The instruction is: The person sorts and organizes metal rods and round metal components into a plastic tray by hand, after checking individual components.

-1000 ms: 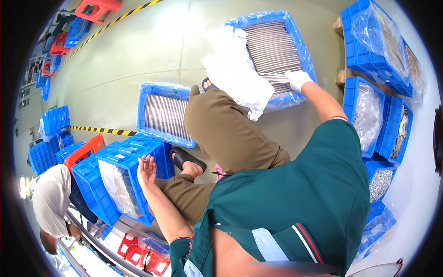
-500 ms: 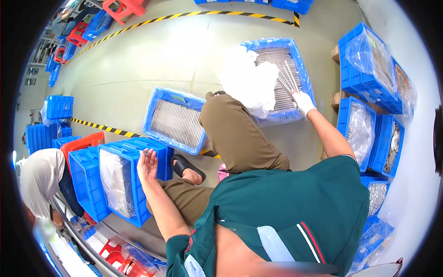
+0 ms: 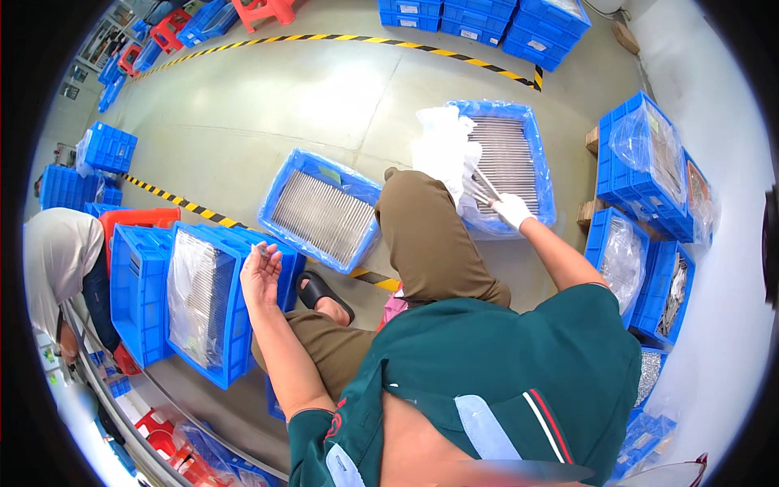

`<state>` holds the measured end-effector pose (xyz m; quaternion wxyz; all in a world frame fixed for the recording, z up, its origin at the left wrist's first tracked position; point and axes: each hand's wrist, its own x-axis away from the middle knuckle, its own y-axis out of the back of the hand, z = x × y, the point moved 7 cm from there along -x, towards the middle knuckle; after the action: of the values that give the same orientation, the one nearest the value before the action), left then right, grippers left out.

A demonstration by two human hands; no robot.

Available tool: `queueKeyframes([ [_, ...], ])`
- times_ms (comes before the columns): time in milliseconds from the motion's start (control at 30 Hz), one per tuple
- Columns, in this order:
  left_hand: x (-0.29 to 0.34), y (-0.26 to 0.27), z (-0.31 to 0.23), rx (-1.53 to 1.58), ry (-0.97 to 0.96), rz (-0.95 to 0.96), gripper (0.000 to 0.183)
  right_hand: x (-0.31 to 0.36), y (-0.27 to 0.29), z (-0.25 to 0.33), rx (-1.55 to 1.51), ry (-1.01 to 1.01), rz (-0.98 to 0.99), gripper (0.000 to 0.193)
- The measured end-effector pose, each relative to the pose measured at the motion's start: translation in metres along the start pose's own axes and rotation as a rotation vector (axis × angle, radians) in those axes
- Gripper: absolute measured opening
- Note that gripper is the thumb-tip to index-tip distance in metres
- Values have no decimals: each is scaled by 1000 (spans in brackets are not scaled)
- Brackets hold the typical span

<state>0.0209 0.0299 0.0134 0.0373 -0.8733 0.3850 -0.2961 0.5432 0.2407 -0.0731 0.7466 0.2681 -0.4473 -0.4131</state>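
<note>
Gripping a few metal rods (image 3: 488,183) near one end, the white-gloved right hand (image 3: 513,212) is closed around them at the near side of a lined blue crate (image 3: 545,183), their free ends slanting away toward the white sheet (image 3: 441,154). Holding them by the end probably lets several be managed together, and the glove likely guards the skin or the metal. Inside that crate, more rods (image 3: 505,150) lie side by side in a close row, an arrangement that seems meant to save room and keep them straight; the plastic lining presumably shields them from scuffs. The sheet is bunched over the crate's left side, which leaves the row exposed. A second crate (image 3: 277,188), similarly packed, sits left of the raised knee, apparently within easy reach. The bare left hand (image 3: 260,276) is palm up beside the stacked crates (image 3: 238,325), fingers curled; something small and grey shows at its fingertips, but I cannot tell whether it is pinched.
</note>
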Motion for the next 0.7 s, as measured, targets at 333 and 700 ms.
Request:
queueKeyframes([
  [333,1,-6,4,22,-11,29,32,46,-88,-37,-331,-445,288,39],
  [700,3,-32,1,-16,-8,123,32,144,8,-45,-1245,-562,-141,35],
])
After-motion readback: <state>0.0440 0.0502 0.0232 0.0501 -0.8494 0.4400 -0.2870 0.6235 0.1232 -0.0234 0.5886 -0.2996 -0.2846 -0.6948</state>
